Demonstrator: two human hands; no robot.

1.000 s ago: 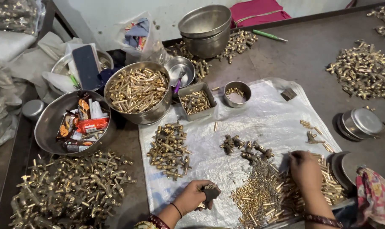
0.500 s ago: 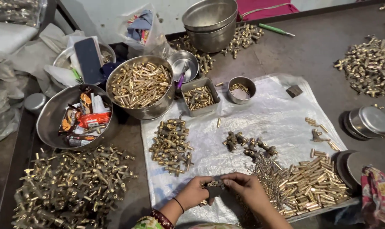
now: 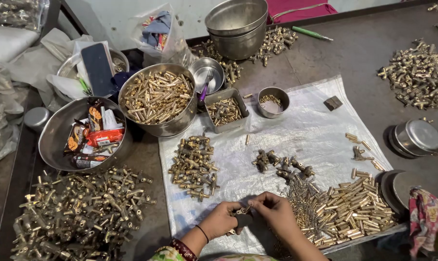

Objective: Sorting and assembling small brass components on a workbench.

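Brass fittings sorted in heaps on a dark surface (image 3: 325,58).
On the white sheet (image 3: 315,130), tubes (image 3: 359,212) lie within reach; left hand (image 3: 221,220) and right hand (image 3: 277,212) both pinch one small brass fitting (image 3: 241,211) between them, steadying it.

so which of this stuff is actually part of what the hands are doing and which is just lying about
In use:
- left hand and right hand, both on a small brass fitting
- brass tubes pile
- springs pile
- white sheet

Lying about:
- bowl of snack packets
- phone
- green pen
- stacked steel bowls
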